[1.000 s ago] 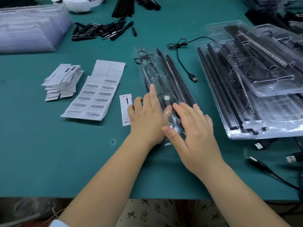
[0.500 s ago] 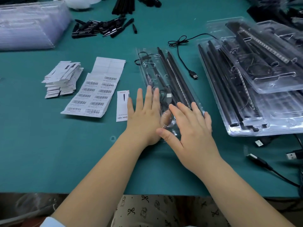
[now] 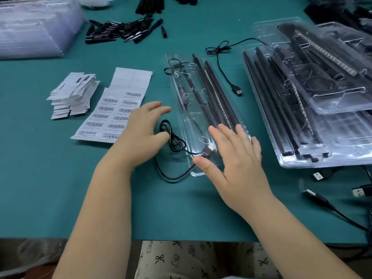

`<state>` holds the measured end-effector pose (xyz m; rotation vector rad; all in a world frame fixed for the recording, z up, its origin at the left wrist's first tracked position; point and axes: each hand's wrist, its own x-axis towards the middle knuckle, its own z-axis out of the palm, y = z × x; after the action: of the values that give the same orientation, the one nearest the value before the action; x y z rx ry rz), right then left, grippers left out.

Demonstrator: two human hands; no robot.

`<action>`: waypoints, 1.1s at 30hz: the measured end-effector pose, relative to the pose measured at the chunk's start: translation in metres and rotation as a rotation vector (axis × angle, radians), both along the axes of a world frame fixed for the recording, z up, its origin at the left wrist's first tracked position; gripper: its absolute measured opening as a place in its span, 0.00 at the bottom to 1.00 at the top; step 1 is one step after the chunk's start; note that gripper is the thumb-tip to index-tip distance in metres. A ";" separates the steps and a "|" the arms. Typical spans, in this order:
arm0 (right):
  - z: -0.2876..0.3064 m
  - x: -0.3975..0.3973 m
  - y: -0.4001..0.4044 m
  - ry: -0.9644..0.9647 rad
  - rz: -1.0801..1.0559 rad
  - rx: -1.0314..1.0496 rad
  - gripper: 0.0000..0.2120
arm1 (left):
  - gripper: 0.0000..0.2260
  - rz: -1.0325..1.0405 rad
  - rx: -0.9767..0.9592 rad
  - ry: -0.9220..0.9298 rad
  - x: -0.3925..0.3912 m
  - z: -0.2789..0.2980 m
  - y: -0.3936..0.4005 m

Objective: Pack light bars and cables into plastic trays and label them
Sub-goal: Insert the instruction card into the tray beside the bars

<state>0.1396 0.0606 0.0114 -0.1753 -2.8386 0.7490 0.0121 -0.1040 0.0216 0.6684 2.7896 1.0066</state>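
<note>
A clear plastic tray [image 3: 182,93] lies lengthwise mid-table with black light bars [image 3: 218,95] inside it. My right hand [image 3: 233,156] lies flat on the tray's near end, fingers straight. A coiled black cable [image 3: 173,138] sits on the mat just outside the tray's left edge, with its plug end running under the clear plastic near my right thumb. My left hand [image 3: 141,133] is left of the tray with fingers spread and loose, its thumb touching the coil. It holds nothing.
A barcode label sheet [image 3: 109,113] and a stack of cut labels [image 3: 72,95] lie at left. Packed trays [image 3: 302,101] are piled at right. A loose USB cable [image 3: 227,63], black parts [image 3: 120,31], empty trays [image 3: 34,27] and USB plugs [image 3: 318,176] surround them.
My left hand has slid off the tray to the left. The coiled cable, hidden before, now shows beside the tray. My right hand stays flat on the tray's near end.
</note>
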 end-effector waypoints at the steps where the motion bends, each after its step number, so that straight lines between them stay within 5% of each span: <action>1: 0.000 0.000 0.000 -0.003 0.001 0.001 0.40 | 0.21 0.055 -0.017 0.020 0.000 0.001 -0.003; 4: 0.000 0.000 0.001 -0.005 -0.002 0.004 0.40 | 0.12 0.227 -0.093 0.015 0.003 0.005 -0.010; 7: 0.000 -0.002 0.000 -0.013 0.003 0.010 0.40 | 0.13 0.275 -0.140 -0.027 0.013 0.007 -0.018; 14: 0.000 0.000 0.000 0.030 -0.014 -0.036 0.39 | 0.15 0.165 -0.228 0.002 0.024 0.009 0.014; 17: 0.000 -0.001 0.000 0.021 -0.014 -0.016 0.40 | 0.13 0.142 -0.053 0.007 0.024 0.007 0.033; 22: 0.000 -0.001 -0.001 0.014 -0.008 -0.021 0.41 | 0.18 0.240 0.298 -0.241 0.017 0.004 0.048; 29: -0.001 0.000 -0.001 0.092 -0.015 -0.083 0.39 | 0.06 0.265 0.083 0.023 0.018 -0.016 0.058; 33: 0.000 0.001 0.000 0.360 -0.026 -0.037 0.27 | 0.08 0.258 0.016 0.068 0.014 -0.019 0.058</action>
<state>0.1410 0.0609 0.0115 -0.0727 -2.4797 0.7433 0.0261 -0.0463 0.0029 0.3548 2.9872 1.0663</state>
